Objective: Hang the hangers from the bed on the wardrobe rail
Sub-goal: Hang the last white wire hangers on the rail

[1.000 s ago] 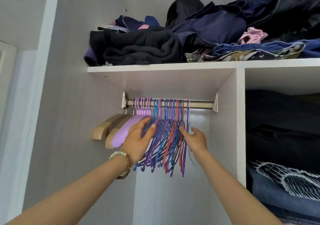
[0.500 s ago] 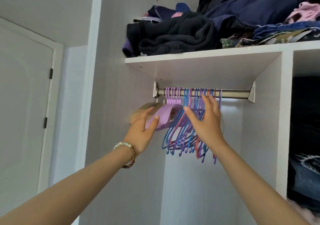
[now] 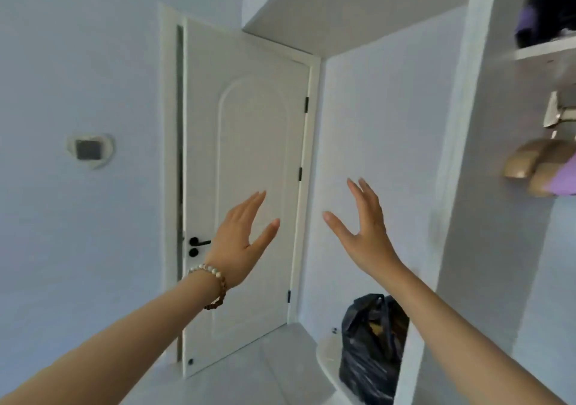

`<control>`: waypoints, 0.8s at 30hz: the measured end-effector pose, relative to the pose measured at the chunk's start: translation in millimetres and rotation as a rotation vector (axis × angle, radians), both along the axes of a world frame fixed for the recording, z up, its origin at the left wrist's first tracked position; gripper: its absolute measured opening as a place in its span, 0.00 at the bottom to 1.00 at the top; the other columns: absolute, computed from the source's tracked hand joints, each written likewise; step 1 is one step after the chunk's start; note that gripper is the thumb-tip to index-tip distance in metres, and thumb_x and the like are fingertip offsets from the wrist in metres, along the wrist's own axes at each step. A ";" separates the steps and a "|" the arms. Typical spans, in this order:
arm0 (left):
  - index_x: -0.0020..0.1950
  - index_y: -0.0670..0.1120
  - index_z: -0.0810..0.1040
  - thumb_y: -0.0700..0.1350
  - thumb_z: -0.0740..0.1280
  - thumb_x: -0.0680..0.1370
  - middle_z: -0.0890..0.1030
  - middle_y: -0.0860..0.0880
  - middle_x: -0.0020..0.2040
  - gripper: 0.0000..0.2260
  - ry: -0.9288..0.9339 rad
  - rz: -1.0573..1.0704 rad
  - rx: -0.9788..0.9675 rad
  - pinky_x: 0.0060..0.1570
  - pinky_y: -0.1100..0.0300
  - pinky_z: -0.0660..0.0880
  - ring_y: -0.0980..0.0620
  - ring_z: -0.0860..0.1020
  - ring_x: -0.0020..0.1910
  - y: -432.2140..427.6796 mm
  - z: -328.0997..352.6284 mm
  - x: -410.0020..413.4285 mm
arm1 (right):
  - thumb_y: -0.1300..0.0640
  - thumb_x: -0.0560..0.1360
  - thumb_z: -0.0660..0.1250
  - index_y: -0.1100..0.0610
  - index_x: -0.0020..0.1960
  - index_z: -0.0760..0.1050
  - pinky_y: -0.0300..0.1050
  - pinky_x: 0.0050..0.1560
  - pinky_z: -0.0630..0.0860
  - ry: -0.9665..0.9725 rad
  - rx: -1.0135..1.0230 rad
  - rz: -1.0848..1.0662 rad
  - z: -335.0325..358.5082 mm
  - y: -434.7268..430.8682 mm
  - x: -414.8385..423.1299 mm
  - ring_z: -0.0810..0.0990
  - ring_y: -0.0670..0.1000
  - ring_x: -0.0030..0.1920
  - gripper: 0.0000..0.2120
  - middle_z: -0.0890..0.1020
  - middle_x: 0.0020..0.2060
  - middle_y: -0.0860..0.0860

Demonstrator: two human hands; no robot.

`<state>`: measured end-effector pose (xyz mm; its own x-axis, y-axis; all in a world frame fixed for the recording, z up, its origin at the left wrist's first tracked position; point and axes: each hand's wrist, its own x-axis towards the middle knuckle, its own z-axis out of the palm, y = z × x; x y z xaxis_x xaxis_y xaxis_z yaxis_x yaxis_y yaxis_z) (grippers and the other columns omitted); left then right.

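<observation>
My left hand (image 3: pixel 241 239) and my right hand (image 3: pixel 363 230) are raised in front of a white door, fingers straight and spread, holding nothing. A bead bracelet sits on my left wrist. At the far right edge the wardrobe shows only the rail's metal end bracket (image 3: pixel 556 110). Below it hang the ends of two beige wooden hangers (image 3: pixel 526 163) and a purple hanger (image 3: pixel 565 180). The thin coloured hangers and the bed are out of view.
A white door (image 3: pixel 249 171) with a black handle (image 3: pixel 198 242) stands ahead, slightly ajar. A black plastic bag (image 3: pixel 372 348) sits on the floor by the wardrobe's white side panel (image 3: pixel 458 155). Dark clothes lie on the wardrobe shelf (image 3: pixel 545 48) at top right.
The view has swung left from the wardrobe to the door. Both hands have come off the hangers on the rail and now hang open in the air.
</observation>
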<state>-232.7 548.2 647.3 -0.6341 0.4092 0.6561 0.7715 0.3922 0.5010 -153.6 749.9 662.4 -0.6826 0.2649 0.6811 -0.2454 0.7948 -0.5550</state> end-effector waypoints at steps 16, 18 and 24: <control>0.76 0.48 0.51 0.63 0.54 0.77 0.56 0.49 0.77 0.33 -0.815 0.882 -0.334 0.73 0.52 0.54 0.49 0.56 0.75 -393.6 -364.0 -10.4 | 0.39 0.74 0.63 0.47 0.77 0.48 0.49 0.76 0.47 -0.759 0.033 0.551 -346.9 -347.5 -158.2 0.44 0.46 0.76 0.38 0.45 0.77 0.45; 0.76 0.47 0.52 0.63 0.54 0.77 0.57 0.49 0.76 0.33 -0.948 0.975 -0.298 0.73 0.52 0.57 0.48 0.58 0.74 -420.9 -411.6 5.3 | 0.38 0.73 0.63 0.48 0.77 0.47 0.48 0.76 0.47 -0.871 0.049 0.617 -395.1 -374.6 -159.8 0.44 0.46 0.76 0.39 0.45 0.77 0.46; 0.76 0.47 0.52 0.62 0.53 0.78 0.56 0.48 0.76 0.31 -1.297 1.190 -0.187 0.71 0.51 0.59 0.44 0.58 0.74 -458.9 -530.2 56.1 | 0.40 0.73 0.65 0.49 0.77 0.47 0.48 0.75 0.50 -1.150 0.052 0.784 -534.0 -435.0 -147.2 0.45 0.48 0.77 0.40 0.46 0.77 0.47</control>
<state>-176.6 89.3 117.1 -0.6416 -0.6137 -0.4601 -0.7670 0.5107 0.3884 -300.8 314.9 128.4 -0.8167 -0.4511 -0.3600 -0.0626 0.6894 -0.7217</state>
